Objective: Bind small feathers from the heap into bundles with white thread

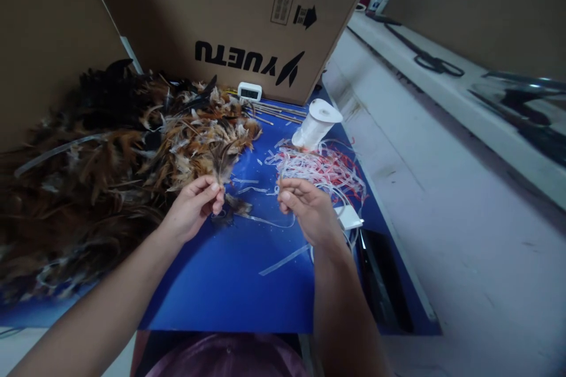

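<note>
While the left hand pinches brown feathers left of the frame's centre, the right hand pinches a clear strip right of centre; beyond, a white spool stands before a top-edge carton

Blue tabletop with feathers, tangled strands, thin sticks

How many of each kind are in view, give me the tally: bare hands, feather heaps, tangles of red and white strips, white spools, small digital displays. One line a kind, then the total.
Bare hands: 2, the left hand and the right hand
Feather heap: 1
Strip tangle: 1
White spool: 1
Small digital display: 1
Total: 6
</note>
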Available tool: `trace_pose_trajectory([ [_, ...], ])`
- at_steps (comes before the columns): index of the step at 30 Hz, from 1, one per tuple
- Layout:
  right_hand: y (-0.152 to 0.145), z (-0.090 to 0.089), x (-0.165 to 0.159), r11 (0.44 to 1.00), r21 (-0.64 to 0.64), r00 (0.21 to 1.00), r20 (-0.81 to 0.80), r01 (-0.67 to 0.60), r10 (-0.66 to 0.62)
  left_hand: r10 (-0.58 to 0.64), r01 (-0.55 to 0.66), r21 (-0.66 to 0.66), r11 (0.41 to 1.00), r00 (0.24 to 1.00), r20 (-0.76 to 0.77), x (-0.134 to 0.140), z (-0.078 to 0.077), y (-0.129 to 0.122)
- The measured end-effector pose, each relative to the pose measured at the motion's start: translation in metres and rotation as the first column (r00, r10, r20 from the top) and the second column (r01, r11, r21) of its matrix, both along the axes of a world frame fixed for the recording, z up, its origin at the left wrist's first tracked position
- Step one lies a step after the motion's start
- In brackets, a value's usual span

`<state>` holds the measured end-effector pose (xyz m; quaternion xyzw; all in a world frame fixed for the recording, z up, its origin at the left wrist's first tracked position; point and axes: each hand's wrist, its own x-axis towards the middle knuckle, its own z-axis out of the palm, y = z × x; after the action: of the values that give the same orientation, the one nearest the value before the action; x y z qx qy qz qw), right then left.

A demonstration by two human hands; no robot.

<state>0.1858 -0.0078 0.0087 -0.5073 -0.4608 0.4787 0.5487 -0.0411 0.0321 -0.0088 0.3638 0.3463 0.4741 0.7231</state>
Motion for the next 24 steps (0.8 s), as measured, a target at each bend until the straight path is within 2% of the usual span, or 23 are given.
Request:
trace_pose_trajectory([
  [4,-0.002,0.003,-0.012,0.998,-0.011,0.978,-0.201,-0.063,0.059,-0.074,0.075,-0.042,0.996,0.997,0.031,0.004,-0.003,-0.004],
  [8,-0.005,0.002,-0.024,0.995,0.024,0.956,-0.276,-0.097,0.100,-0.152,0.154,-0.076,0.985,0.988,0.023,0.008,-0.006,-0.008],
  [12,-0.006,-0.003,-0.033,0.995,0.078,0.962,-0.262,-0.058,0.077,-0.217,0.217,-0.105,0.970,0.976,0.011,0.012,-0.008,-0.012],
  [17,-0.005,-0.007,-0.037,0.993,0.102,0.987,-0.155,0.067,-0.051,-0.277,0.277,-0.128,0.952,0.961,0.023,0.015,-0.008,-0.019],
  [24,-0.013,-0.003,-0.045,0.983,0.166,0.991,-0.122,0.082,-0.062,-0.289,0.287,-0.134,0.948,0.957,0.005,0.017,-0.010,-0.018],
])
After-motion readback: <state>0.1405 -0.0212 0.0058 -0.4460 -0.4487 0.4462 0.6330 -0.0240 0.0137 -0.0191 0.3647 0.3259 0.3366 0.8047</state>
